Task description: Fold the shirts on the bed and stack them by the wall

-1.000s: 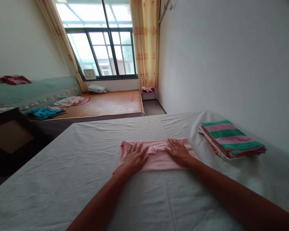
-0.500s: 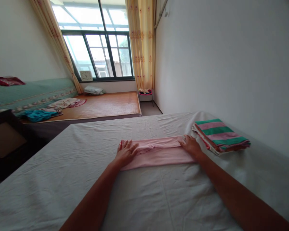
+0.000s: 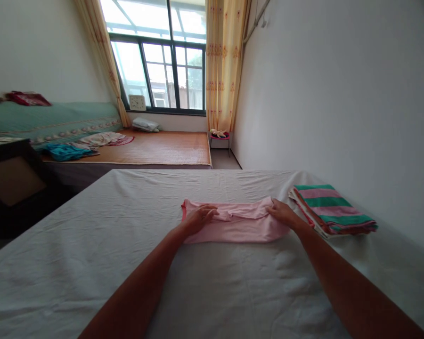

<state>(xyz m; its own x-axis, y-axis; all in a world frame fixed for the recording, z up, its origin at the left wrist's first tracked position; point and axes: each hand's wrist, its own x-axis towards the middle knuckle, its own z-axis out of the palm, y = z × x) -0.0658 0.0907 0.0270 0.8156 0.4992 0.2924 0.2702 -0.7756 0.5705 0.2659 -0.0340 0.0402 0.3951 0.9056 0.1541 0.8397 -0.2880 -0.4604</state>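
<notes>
A pink shirt (image 3: 233, 230), folded into a long strip, lies across the white sheet in front of me. A coral band edges its left end. My left hand (image 3: 199, 219) rests on the left part of the strip with its fingers stretched out over the cloth. At the opposite end, my right hand (image 3: 283, 213) pinches the shirt, and that end is lifted a little. Just right of my right hand sits a stack of folded cloths, topped by a green-and-pink striped cloth (image 3: 334, 205).
The white sheet (image 3: 74, 263) covers the surface I work on. A wall (image 3: 339, 94) runs along the right. Beyond stands a bed with a brown mat (image 3: 169, 146), a blue cloth (image 3: 69, 151) and a pillow (image 3: 145, 124). A small stool (image 3: 219, 136) is below the curtain.
My left hand has slid right, off the shirt's left end. My right hand has closed on the right end and raised it slightly. The view has shifted left.
</notes>
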